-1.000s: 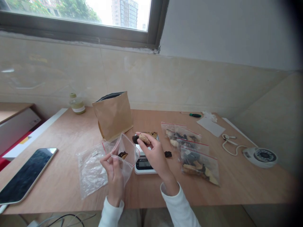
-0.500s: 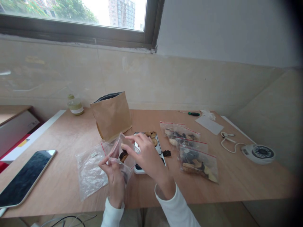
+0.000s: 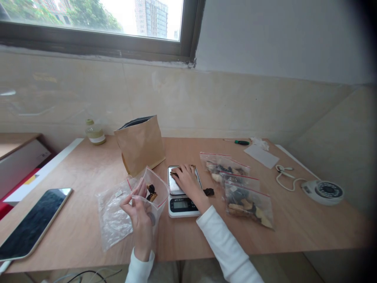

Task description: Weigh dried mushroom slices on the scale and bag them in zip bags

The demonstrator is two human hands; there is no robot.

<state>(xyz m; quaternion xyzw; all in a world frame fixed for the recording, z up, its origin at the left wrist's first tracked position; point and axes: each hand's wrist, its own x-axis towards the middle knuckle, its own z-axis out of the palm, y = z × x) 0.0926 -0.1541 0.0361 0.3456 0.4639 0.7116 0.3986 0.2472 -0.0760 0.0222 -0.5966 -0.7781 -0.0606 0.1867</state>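
My left hand [image 3: 140,218] is closed on a clear zip bag [image 3: 160,188], holding its mouth apart above the table. Inside the bag lie a few dark and tan dried pieces [image 3: 151,192]. Over the plate of a white digital kitchen scale [image 3: 173,214], my right hand [image 3: 188,181] curls its fingers down around some brown dried slices [image 3: 174,172]. The hand covers most of them, so their number and kind stay unclear. A single black dried piece [image 3: 209,192] lies on the table just right of the scale.
Filled zip bags [image 3: 249,208] lie right of the scale. A brown paper pouch [image 3: 141,147] stands behind, with an empty plastic bag [image 3: 113,216] left of my hands. Farther out are a phone [image 3: 35,222], a bottle [image 3: 96,133], a screwdriver [image 3: 241,142] and a white corded device [image 3: 322,192].
My right hand has moved from the bag's mouth back to the scale plate, onto the dried slices. The scale's display is now uncovered. My left hand keeps its hold on the bag.
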